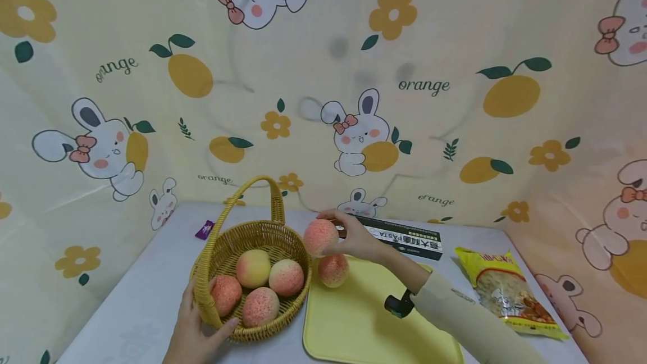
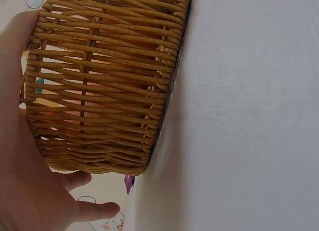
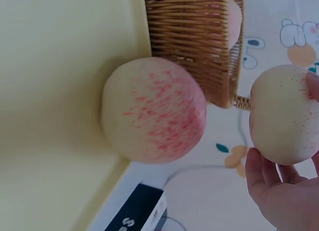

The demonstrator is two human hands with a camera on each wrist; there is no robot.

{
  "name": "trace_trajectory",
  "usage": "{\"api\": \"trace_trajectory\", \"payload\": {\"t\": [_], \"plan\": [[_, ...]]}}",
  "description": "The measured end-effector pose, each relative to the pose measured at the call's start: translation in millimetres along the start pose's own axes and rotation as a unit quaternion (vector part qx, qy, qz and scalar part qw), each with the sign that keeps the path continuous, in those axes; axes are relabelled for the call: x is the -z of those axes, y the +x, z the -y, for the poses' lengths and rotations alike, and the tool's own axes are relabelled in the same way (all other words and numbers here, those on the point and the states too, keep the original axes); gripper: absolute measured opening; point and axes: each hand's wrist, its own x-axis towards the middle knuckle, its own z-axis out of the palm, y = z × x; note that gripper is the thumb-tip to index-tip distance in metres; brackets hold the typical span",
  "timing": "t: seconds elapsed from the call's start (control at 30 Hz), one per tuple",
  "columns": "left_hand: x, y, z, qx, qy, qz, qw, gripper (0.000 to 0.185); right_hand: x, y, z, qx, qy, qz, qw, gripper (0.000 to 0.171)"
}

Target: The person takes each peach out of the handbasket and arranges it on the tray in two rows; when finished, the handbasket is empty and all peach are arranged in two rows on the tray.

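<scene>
My right hand point(image 1: 356, 239) holds a pink and cream peach point(image 1: 320, 237) by its sides, raised just right of the wicker basket's rim. Below it, another peach point(image 3: 154, 110) sits on the yellow tray point(image 1: 364, 319), close against the basket. At the near left side of the wicker basket point(image 1: 273, 322), my left hand point(image 1: 197, 324) grips the rim, with the thumb toward the front. Several peaches point(image 1: 254, 268) lie inside the basket. In the left wrist view, the woven wall point(image 2: 104, 86) covers most of the peaches, and two fingers point(image 2: 97, 211) stretch past it.
A black and white pasta box point(image 1: 399, 236) lies behind the tray. To the right lies a yellow food packet point(image 1: 507, 291). A small purple wrapper point(image 1: 204, 230) is left of the basket's tall handle point(image 1: 277, 201). A printed cloth hangs behind the table.
</scene>
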Motion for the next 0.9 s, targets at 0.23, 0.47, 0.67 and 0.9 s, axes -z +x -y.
{"api": "trace_trajectory", "payload": {"t": [0.23, 0.47, 0.67, 0.9], "plan": [[-0.9, 0.6, 1.2, -0.004, 0.006, -0.002, 1.0, 0.088, 10.1, -14.9, -9.3, -0.008, 0.002, -0.015, 1.0, 0.065], [0.4, 1.1, -1.4, 0.009, 0.007, 0.005, 0.9999, 0.088, 17.1, -27.8, -15.3, -0.011, 0.012, -0.029, 0.999, 0.064], [0.4, 1.1, -3.1, 0.028, 0.015, 0.019, 0.9993, 0.09, 25.4, -38.7, -22.5, -0.022, 0.003, -0.048, 0.999, 0.063], [1.0, 0.5, -4.9, 0.028, 0.019, 0.016, 0.9993, 0.089, 36.0, -50.3, -27.9, -0.036, -0.012, -0.059, 0.998, 0.062]]}}
